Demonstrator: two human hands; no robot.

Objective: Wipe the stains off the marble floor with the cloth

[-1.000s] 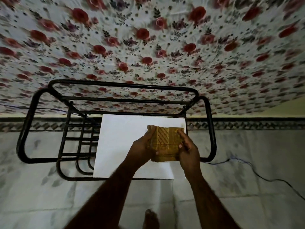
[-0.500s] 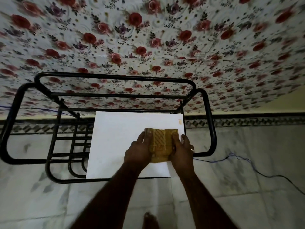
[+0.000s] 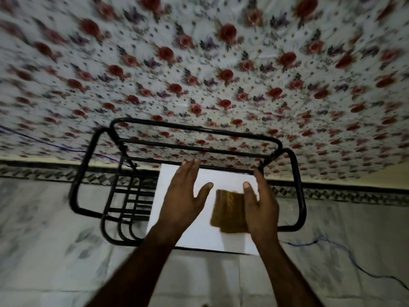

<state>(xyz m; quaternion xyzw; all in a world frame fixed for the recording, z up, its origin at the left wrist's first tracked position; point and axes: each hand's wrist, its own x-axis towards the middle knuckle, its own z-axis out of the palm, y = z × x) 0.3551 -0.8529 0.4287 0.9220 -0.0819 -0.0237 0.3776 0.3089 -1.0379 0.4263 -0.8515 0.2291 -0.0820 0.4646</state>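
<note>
A folded mustard-yellow cloth [image 3: 229, 210] lies on a white board [image 3: 188, 235] that rests on a black metal rack. My left hand [image 3: 182, 200] hovers above the board to the cloth's left, fingers spread, holding nothing. My right hand [image 3: 260, 204] is at the cloth's right edge, fingers extended and covering part of it; whether it still touches the cloth is unclear. The pale marble floor [image 3: 55, 251] with grey veining spreads below and around the rack.
The black tubular rack [image 3: 301, 196] stands against a wall covered in red-rose floral fabric [image 3: 221, 63]. A patterned border strip [image 3: 343, 194] runs along the wall's base. A thin blue wire [image 3: 345, 253] trails over the floor at right.
Both hands held the folded cloth over the board. Now the cloth lies on the board, my left hand has let go and spread open, and the view has shifted right.
</note>
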